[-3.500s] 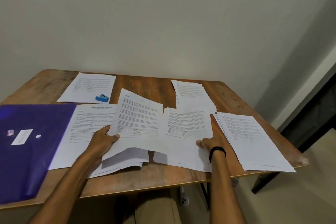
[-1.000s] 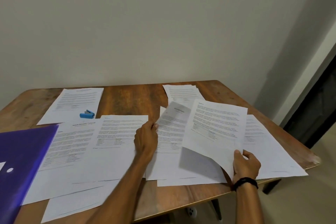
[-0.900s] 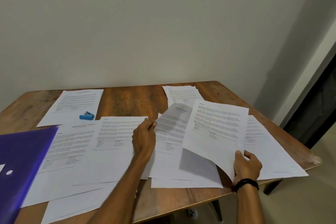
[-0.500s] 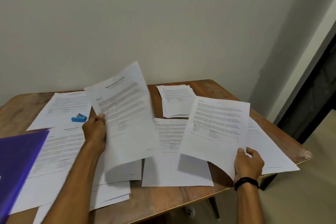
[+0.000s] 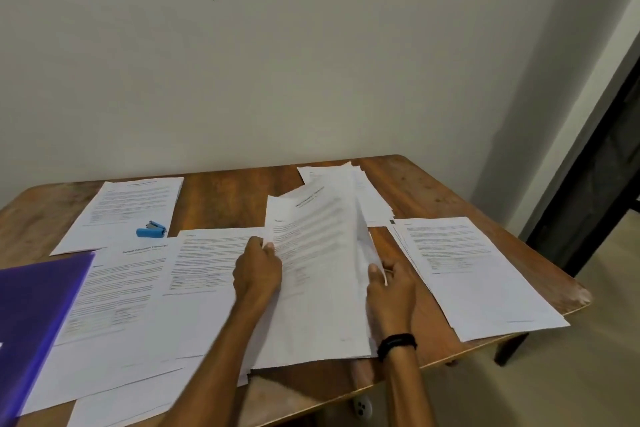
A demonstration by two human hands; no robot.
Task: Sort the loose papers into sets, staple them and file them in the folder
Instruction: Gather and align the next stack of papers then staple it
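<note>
Both hands hold one bundle of printed sheets (image 5: 318, 253), tilted up over the middle of the wooden table (image 5: 235, 194). My left hand (image 5: 258, 270) grips its left edge. My right hand (image 5: 391, 284), with a black band at the wrist, pinches its right edge. More printed sheets lie flat: a pile to the left (image 5: 138, 288), a pile at the right (image 5: 467, 270), a small stack at the back (image 5: 367, 198) and a sheet at the back left (image 5: 131, 211). The small blue stapler (image 5: 151, 229) rests on that sheet. The purple folder (image 5: 31, 322) lies at the near left.
A plain wall stands right behind the table. To the right, the floor and a dark doorway (image 5: 602, 166) show beyond the table's rounded corner. A table leg (image 5: 509, 350) shows under the right edge.
My left hand has swung its raised sheet from the left over to the middle, and my right hand has brought its sheet in against it, so both hands now hold one bundle.
</note>
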